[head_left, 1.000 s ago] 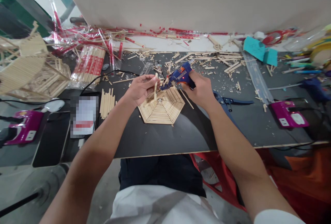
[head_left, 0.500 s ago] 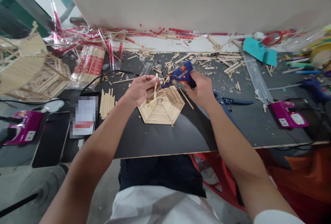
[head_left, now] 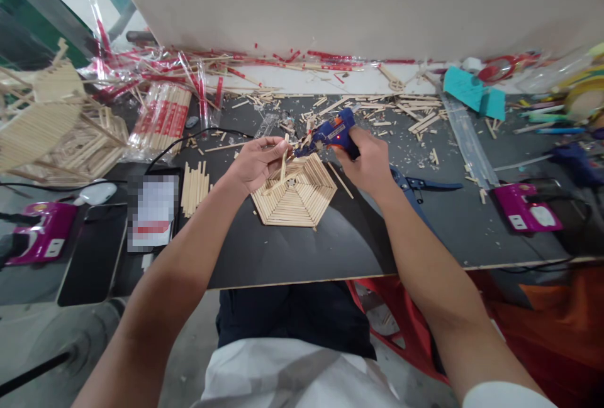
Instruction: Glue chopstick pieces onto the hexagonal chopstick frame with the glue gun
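Observation:
My right hand (head_left: 365, 159) is closed around a blue glue gun (head_left: 336, 131), whose small red light shows. The gun points left, its nozzle close to the fingertips of my left hand (head_left: 258, 161). Between thumb and fingers, my left hand pinches a short wooden stick (head_left: 284, 163) standing nearly upright. Below both hands lies a flat polygonal panel (head_left: 295, 204) made of rows of wooden sticks around a small central hole. The left hand covers part of its upper left side. One loose stick (head_left: 340, 180) rests to the right of the panel.
Cut sticks (head_left: 195, 187) lie left of the panel, beside a phone (head_left: 155, 212). Blue cutters (head_left: 419, 185) lie by my right forearm. Wrapped stick bundles (head_left: 163, 119) and a larger stick structure (head_left: 51, 119) stand left. Scraps (head_left: 377, 112) cover the back; purple power strips (head_left: 527, 208) sit at both sides.
The glue gun has shifted very slightly, with its tip still by the left fingertips. Both hands keep their hold, and the panel stays in place.

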Motion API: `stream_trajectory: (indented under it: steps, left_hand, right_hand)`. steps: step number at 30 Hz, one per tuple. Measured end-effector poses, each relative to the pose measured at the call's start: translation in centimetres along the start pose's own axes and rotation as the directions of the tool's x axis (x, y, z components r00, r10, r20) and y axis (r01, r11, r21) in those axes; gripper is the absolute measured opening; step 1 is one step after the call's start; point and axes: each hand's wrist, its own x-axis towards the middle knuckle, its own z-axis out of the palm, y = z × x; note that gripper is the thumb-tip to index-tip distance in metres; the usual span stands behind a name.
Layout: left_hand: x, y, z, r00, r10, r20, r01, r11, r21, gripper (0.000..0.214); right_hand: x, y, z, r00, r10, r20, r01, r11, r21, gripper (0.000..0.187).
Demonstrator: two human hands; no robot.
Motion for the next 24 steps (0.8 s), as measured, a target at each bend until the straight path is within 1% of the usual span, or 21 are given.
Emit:
stream_trajectory:
  steps: [10, 15, 19, 24]
  left_hand:
    - [0.09, -0.15, -0.10, 1.000, 0.002, 0.018, -0.002, 1.000, 0.000, 0.015]
    - [-0.01, -0.01, -0.11, 1.000, 0.000, 0.031, 0.000, 1.000, 0.014, 0.014]
    - [-0.10, 0.08, -0.02, 1.000, -0.013, 0.012, 0.013, 1.000, 0.023, 0.014]
    - [-0.02, -0.05, -0.13, 0.999, -0.032, 0.008, 0.032, 0.999, 0.015, 0.014]
  right_hand:
    - [0.01, 0.00, 0.10, 0.999, -0.018, -0.046, 0.019, 1.000, 0.010, 0.015]
    - [0.01, 0.06, 0.10, 0.999, 0.007, -0.032, -0.006, 1.000, 0.011, 0.014]
    - [0.03, -0.07, 0.04, 0.999, 0.003, -0.039, -0.002, 1.000, 0.023, 0.013]
    - [0.01, -0.45, -0.19, 0.998, 0.060, -0.009, -0.060, 0.998, -0.004, 0.017]
